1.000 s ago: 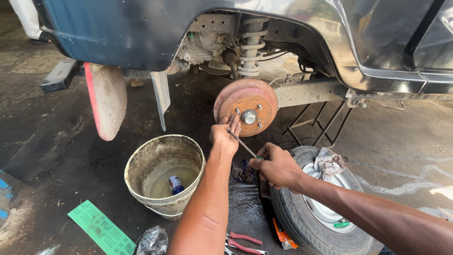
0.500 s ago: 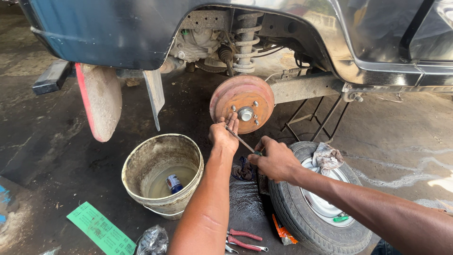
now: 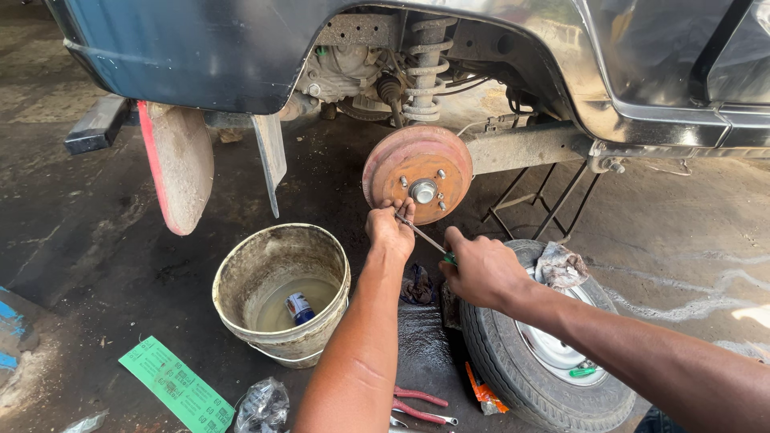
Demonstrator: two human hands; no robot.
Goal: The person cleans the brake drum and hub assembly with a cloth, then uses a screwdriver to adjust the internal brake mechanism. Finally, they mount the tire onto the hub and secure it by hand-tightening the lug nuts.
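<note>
while the left hand (image 3: 391,230) pinches the tip of a thin screwdriver (image 3: 423,237) against the rusty brake drum (image 3: 417,170) at its 6 o'clock edge, the right hand (image 3: 481,269) clamps the handle, steadying the tool. a dirty bucket (image 3: 281,293) sits at 8 o'clock of the drum, the removed wheel (image 3: 545,353) at 5 o'clock, within reach.

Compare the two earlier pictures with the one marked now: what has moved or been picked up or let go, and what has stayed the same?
Very little changed. The left hand stays at the lower edge of the rusty brake drum, and the right hand keeps hold of the thin green-handled tool angled up toward it. Nothing was picked up or let go. The bucket and the loose wheel lie unmoved.
</note>
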